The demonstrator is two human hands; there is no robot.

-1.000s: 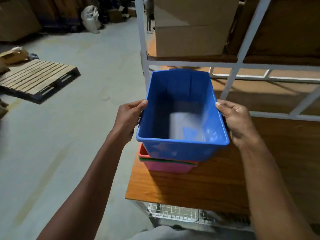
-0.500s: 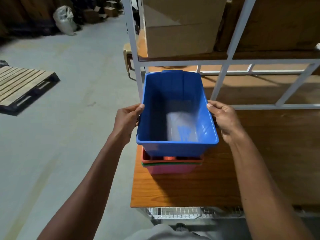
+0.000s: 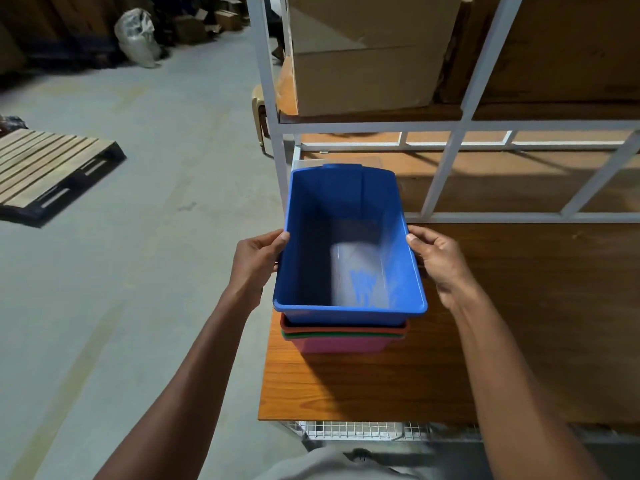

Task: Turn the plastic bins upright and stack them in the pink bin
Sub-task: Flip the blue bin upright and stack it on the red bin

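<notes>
An upright blue bin point(image 3: 349, 216) sits down into a stack at the left end of the wooden shelf point(image 3: 346, 386). Under its rim show the edge of an orange-red bin point(image 3: 343, 330), a thin green rim point(image 3: 394, 337) and the pink bin point(image 3: 343, 344) at the bottom. My left hand point(image 3: 256, 261) grips the blue bin's left rim, thumb on top. On the right rim my right hand point(image 3: 440, 261) holds the same way. The blue bin is empty inside.
A white metal rack frame point(image 3: 446, 174) rises behind the bins, with a big cardboard box point(image 3: 367, 53) on the shelf above. A wire mesh shelf point(image 3: 349, 429) lies below the wooden one. On the concrete floor to the left are a wooden pallet point(image 3: 52, 174) and a sack point(image 3: 136, 36).
The blue bin has come down into the stack: less of the orange-red and pink bins shows beneath it. Both hands stayed on its rims and the view shifted slightly.
</notes>
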